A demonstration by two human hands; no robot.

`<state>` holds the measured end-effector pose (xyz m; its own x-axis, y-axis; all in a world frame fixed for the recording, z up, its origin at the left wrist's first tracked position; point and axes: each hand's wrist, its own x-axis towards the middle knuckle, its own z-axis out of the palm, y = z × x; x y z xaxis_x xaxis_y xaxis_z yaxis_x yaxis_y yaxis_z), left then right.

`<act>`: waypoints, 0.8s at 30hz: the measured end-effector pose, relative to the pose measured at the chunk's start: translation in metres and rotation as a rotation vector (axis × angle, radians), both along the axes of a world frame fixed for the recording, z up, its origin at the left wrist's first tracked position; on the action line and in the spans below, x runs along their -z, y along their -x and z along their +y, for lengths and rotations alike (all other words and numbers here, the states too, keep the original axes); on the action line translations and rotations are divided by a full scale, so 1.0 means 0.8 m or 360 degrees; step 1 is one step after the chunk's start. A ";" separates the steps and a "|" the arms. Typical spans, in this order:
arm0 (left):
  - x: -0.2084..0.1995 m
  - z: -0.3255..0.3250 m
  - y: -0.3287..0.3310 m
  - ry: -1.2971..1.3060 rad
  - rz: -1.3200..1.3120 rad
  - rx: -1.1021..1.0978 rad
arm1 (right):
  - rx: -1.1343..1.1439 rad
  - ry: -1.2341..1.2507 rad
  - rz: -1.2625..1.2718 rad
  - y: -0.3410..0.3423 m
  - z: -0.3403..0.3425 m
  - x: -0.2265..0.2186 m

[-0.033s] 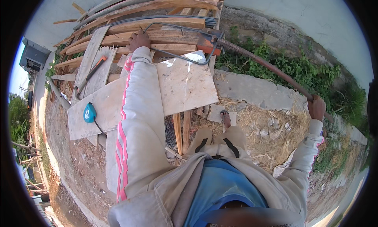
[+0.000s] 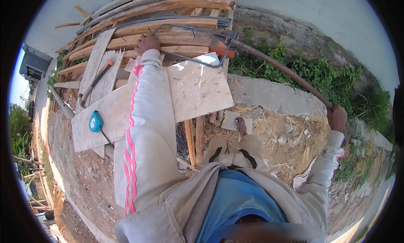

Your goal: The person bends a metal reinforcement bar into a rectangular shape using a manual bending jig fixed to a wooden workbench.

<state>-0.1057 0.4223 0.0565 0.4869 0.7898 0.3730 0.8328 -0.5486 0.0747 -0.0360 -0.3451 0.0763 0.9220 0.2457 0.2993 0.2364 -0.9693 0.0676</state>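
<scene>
My right hand (image 2: 337,117) is closed round the far end of a long rusty metal bar (image 2: 290,72). The bar's other end meets an orange metal piece (image 2: 223,46) fixed on the timber bench (image 2: 185,40). Beside that piece lies a thin steel rod (image 2: 191,60), bent into a roughly rectangular loop. My left hand (image 2: 148,43) presses down at the loop's left side, its fingers curled over the rod; the fingertips are partly hidden. Short upright pins stick out of the timber near both the hand and the loop.
Plywood boards (image 2: 201,89) cover the bench's near side. On them lie a teal tape measure (image 2: 96,121) and a hammer with a black and orange handle (image 2: 97,79). More straight rods (image 2: 223,22) rest behind. A low concrete ledge (image 2: 273,92), weeds and a wall stand to the right.
</scene>
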 end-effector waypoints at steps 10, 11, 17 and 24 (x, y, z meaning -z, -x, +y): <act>-0.010 -0.019 0.002 -0.0009 -0.0096 0.0220 | 0.0119 -0.0096 0.0189 0.163 0.036 0.007; -0.010 -0.030 0.009 -0.0020 -0.0096 0.0253 | 0.0135 -0.0058 0.0313 0.160 0.033 0.003; -0.043 -0.129 0.049 -0.0073 -0.0133 0.0721 | -0.0319 -0.0609 0.1065 0.133 0.008 -0.048; -0.051 -0.463 0.077 0.0317 -0.0522 0.2438 | -0.0297 -0.0823 0.1402 0.115 -0.006 -0.050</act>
<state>-0.1674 0.0521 0.0970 0.7593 -0.3088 0.5728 -0.5464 -0.7806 0.3035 -0.1278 -0.3497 0.1166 0.8255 0.4405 -0.3529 0.1497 -0.7737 -0.6157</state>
